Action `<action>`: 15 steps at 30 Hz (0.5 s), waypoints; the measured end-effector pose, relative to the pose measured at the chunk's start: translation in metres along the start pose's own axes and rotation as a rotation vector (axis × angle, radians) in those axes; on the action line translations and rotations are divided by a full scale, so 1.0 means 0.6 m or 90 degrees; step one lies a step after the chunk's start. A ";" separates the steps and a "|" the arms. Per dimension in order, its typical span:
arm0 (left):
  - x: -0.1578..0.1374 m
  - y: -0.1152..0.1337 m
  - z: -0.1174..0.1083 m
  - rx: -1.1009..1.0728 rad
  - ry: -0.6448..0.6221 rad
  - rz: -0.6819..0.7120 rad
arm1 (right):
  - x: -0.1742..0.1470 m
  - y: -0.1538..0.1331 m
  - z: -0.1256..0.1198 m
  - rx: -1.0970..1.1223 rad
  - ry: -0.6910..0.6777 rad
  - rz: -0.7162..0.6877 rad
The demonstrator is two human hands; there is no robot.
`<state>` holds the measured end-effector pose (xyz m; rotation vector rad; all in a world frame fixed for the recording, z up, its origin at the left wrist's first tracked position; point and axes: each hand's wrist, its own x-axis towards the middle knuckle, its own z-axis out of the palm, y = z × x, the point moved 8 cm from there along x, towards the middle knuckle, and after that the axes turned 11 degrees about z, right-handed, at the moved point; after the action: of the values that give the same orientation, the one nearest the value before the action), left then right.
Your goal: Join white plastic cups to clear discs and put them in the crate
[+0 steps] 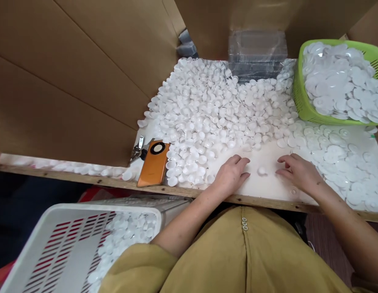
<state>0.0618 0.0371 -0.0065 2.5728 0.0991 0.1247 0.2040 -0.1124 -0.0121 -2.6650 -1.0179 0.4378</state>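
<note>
— Both hands lay on the white table top [268, 185] near its front edge. How were they set?

— Palms down. Her left hand [231, 175] rested with its fingers loosely curled and slightly apart, gripping nothing that I could see. Her right hand [297, 173] sat just right of it, fingers bent and drawn together, tips pressing the board; whether anything was pinched under them I could not tell.

— And between them?

— One small white cap [262, 171] lay alone on the bare patch between the two hands, close to both sets of fingertips but touching neither.

— What surrounded that patch?

— On the far side and to the left, a thick heap of small white caps [213, 110] spread back toward the cardboard wall [85, 81]. On the right lay flat white discs [335, 154], loosely scattered to the table's right edge.

— Farther out?

— A green basket [301, 101] at the far right, piled with more of those discs. Beside it, at the far middle, a stack of clear plastic trays [257, 51]. An orange phone [154, 162] lay face down at the near left of the heap, with a small metal key ring [138, 148] just to its left.

— Below the table?

— A white slatted crate [48, 244] at the near left, holding white caps in its right-hand corner.
</note>
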 end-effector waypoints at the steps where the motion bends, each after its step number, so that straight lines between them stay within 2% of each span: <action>1: 0.004 0.005 0.001 0.001 -0.004 0.008 | 0.001 0.010 0.002 -0.007 -0.016 -0.001; 4: 0.019 0.031 0.014 -0.025 -0.011 0.062 | 0.001 0.015 0.019 0.008 -0.071 -0.042; 8: 0.037 0.055 0.048 -0.051 -0.047 0.115 | -0.001 0.014 0.026 0.017 -0.067 -0.051; 12: 0.038 0.048 0.061 -0.060 -0.062 0.119 | -0.005 0.019 0.017 0.000 -0.083 -0.038; 15: 0.033 0.031 0.055 -0.067 -0.051 0.084 | -0.003 0.014 0.013 0.129 -0.139 0.026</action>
<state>0.0860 0.0060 -0.0231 2.4743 -0.1053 0.0740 0.2050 -0.1189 -0.0221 -2.5009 -0.9220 0.8104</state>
